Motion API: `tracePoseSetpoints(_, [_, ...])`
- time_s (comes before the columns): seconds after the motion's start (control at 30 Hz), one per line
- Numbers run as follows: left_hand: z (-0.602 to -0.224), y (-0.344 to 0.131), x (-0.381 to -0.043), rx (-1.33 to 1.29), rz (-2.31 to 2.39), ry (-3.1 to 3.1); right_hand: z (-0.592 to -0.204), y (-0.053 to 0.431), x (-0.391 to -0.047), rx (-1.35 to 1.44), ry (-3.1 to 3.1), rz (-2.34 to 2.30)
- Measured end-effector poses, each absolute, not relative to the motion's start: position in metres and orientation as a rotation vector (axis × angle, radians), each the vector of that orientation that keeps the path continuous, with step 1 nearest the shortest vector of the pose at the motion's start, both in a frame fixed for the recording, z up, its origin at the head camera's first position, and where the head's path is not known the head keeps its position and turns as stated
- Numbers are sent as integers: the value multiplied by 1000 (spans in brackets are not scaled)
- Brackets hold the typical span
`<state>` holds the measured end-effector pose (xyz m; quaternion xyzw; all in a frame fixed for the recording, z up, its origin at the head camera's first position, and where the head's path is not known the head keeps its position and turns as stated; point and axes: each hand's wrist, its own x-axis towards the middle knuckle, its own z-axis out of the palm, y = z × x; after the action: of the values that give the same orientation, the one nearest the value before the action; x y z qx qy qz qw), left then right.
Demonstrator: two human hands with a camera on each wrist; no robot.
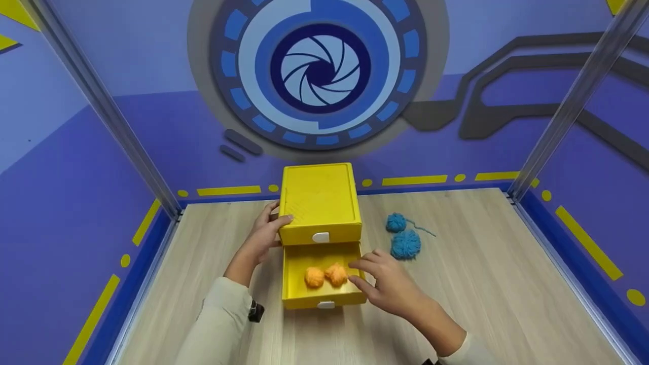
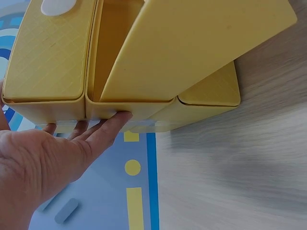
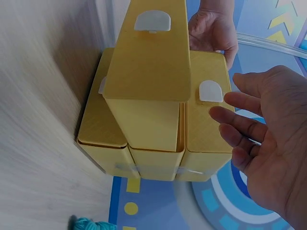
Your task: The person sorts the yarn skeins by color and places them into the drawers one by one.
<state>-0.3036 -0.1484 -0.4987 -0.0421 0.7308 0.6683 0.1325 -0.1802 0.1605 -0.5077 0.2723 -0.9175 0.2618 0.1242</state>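
A yellow drawer cabinet [image 1: 319, 195] stands on the table with its middle drawer [image 1: 296, 258] pulled out. Two small orange yarn balls, a left one [image 1: 314, 277] and a right one [image 1: 336, 274], lie side by side in that drawer. My left hand [image 1: 261, 235] rests on the cabinet's left side, thumb over the top edge and fingers fairly straight along the wall [image 2: 53, 158]. Above the drawer's right edge hovers my right hand [image 1: 388, 284], fingers loosely bent and holding nothing, with its fingertips near the right orange ball. From the wrist views the drawer's contents are hidden.
Two blue yarn balls, a smaller one [image 1: 396, 222] with a loose strand and a larger one [image 1: 405, 245], lie on the table right of the cabinet. White tabs [image 1: 321, 237] mark the drawer fronts. Printed panels [image 1: 152, 142] wall in the wooden table [image 1: 471, 284].
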Motion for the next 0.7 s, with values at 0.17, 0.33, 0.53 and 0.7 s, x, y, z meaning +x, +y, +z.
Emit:
tracePoseSetpoints(0.17, [-498,-148,-304,-124,1930,2125,-511,161,-174,793,-2627,788])
tracePoseSetpoints(0.33, [-498,-148,-304,-127,1926,2133,-513,161,-166,771,-2659,809])
tracePoseSetpoints(0.53, [-499,-148,-304,-122,1935,2129,-516,159,-158,797,-2649,859])
tracePoseSetpoints(0.7, [-500,-148,-304,-120,1934,2131,-520,155,-152,814,-2671,902])
